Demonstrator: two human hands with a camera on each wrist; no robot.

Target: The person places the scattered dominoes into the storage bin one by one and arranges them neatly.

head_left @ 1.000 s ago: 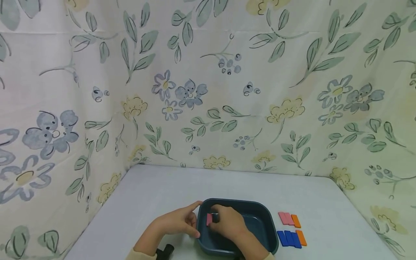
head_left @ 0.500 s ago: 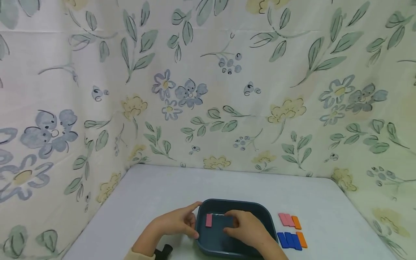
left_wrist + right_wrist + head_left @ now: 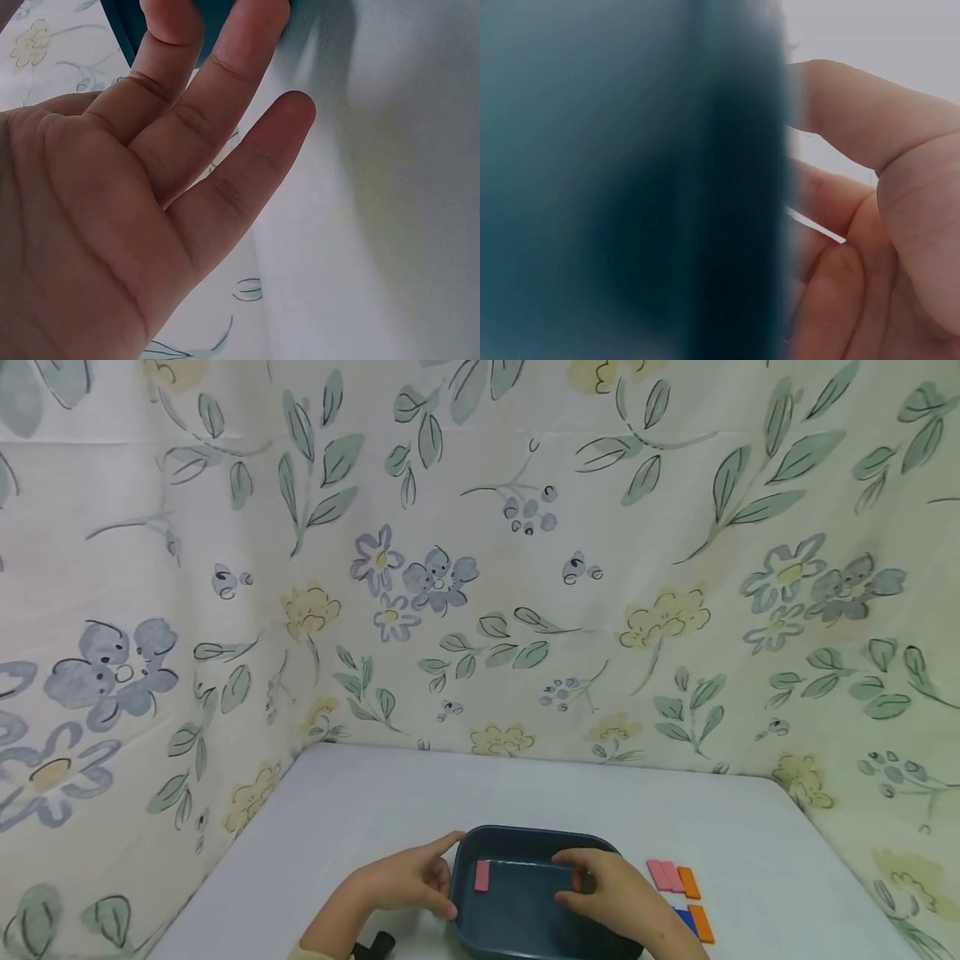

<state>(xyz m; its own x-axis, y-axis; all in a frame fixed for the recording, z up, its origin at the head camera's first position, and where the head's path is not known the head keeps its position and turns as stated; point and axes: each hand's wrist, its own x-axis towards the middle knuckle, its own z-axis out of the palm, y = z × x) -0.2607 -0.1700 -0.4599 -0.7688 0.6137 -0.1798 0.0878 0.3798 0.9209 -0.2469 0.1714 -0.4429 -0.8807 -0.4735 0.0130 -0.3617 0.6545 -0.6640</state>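
Note:
A dark teal rectangular tray (image 3: 525, 906) sits on the white table, with one small flat pink tile (image 3: 482, 876) in its left part. My left hand (image 3: 401, 881) rests against the tray's left side, forefinger at the far corner and thumb lower on the wall. The left wrist view shows this palm (image 3: 82, 217) with its fingers loosely extended and the tray at the top edge. Over the tray's right part is my right hand (image 3: 618, 893), thumb and forefinger apart with nothing between them. In the right wrist view the blurred tray wall (image 3: 742, 187) hides part of the fingers.
Right of the tray lie two pink tiles (image 3: 665, 876) and an orange tile (image 3: 688, 882) in a row. Nearer are another orange tile (image 3: 701, 923) and blue tiles (image 3: 686, 921), partly hidden by my right forearm. A black object (image 3: 377, 946) shows by my left wrist. Floral cloth surrounds the table.
My right hand has let go of the pink tile, leaving it in the tray, and has moved right across the tray. The left hand has stayed at the tray's left side.

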